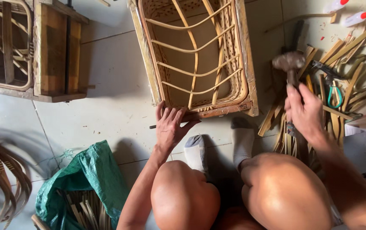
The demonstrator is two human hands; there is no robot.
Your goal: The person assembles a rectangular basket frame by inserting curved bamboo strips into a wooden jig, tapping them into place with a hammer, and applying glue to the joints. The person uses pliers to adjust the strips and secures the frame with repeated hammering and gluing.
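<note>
Left hand (171, 125) presses flat, steadying the woven tan rattan frame (198, 55); right hand (304, 111) grips a raised wooden-handled hammer (290, 64) for striking.

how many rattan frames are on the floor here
2. One rattan frame lies in front of the person, steadied by the left hand; another frame sits at far left, partly cut off. The right hand holds a hammer.

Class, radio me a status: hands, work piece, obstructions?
Left hand flat on woven rattan frame edge. Right hand grips raised metal-headed hammer. Nothing between them.
</note>
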